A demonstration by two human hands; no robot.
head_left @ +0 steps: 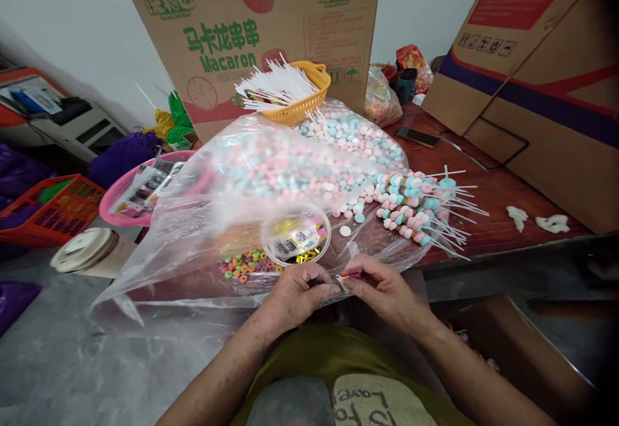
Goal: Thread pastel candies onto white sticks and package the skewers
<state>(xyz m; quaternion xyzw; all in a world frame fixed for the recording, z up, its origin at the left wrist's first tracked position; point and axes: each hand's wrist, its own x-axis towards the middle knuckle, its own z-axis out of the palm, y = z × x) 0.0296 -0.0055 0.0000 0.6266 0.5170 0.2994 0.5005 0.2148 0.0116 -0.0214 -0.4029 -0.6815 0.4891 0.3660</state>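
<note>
Close to the table's front edge, my right hand [387, 292] pinches a small red and white piece [349, 276] that looks like a label or little packet. My left hand [300, 294] is closed with thumb and fingertips together, right beside the piece's white end; whether it grips anything is hidden. Beyond my left hand sits a clear round tub [327, 236] with printed packets and gold ties. Loose coloured rings [246, 266] lie left of the tub. To the right, several candy skewers [406, 200] are piled, their white sticks pointing right.
A big clear plastic bag [184, 220] covers much of the table, with many pastel candies [348, 133]. A yellow basket [294, 113] of white sticks stands behind. Cardboard boxes [271, 0] rise at the back and right. A pink basin [109, 203] and a phone [418, 136] flank the bag.
</note>
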